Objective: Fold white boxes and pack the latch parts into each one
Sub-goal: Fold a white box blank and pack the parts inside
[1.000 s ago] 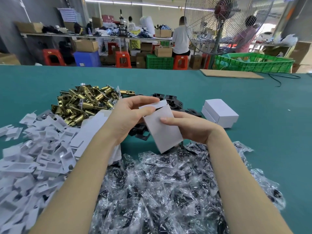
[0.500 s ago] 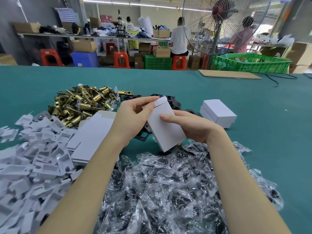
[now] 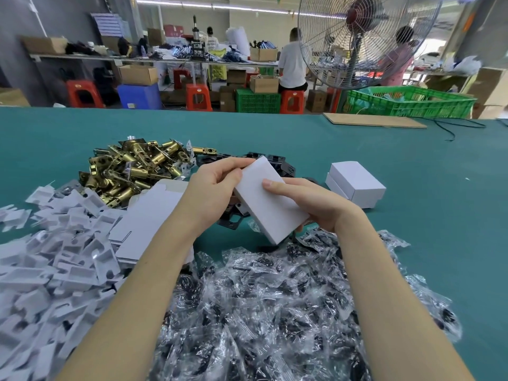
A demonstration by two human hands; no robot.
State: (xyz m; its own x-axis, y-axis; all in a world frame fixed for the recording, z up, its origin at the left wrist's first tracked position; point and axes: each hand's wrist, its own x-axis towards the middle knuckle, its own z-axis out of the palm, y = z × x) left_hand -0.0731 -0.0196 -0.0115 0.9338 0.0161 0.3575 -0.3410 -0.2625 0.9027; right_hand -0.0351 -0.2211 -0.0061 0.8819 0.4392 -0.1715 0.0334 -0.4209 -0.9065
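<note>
I hold a small white box (image 3: 270, 203) above the green table (image 3: 412, 166). My left hand (image 3: 213, 191) pinches its far end, where the flap is folded shut. From the right side my right hand (image 3: 310, 203) cradles the box, thumb lying on its top face. A pile of brass latch parts (image 3: 132, 169) lies at the back left, with black plates (image 3: 277, 163) behind the box. Flat white box blanks (image 3: 149, 215) are stacked under my left forearm. A closed white box (image 3: 356, 184) rests on the table to the right.
White plastic inserts (image 3: 55, 257) cover the near left of the table. Clear bags of black screws (image 3: 275, 312) are heaped in front of me. A cardboard sheet (image 3: 373, 121), a standing fan (image 3: 357, 37) and a green crate (image 3: 409, 104) stand at the table's far right edge.
The end flap that stood open has been pressed shut by my left fingers. The box has risen slightly and now looks fully closed.
</note>
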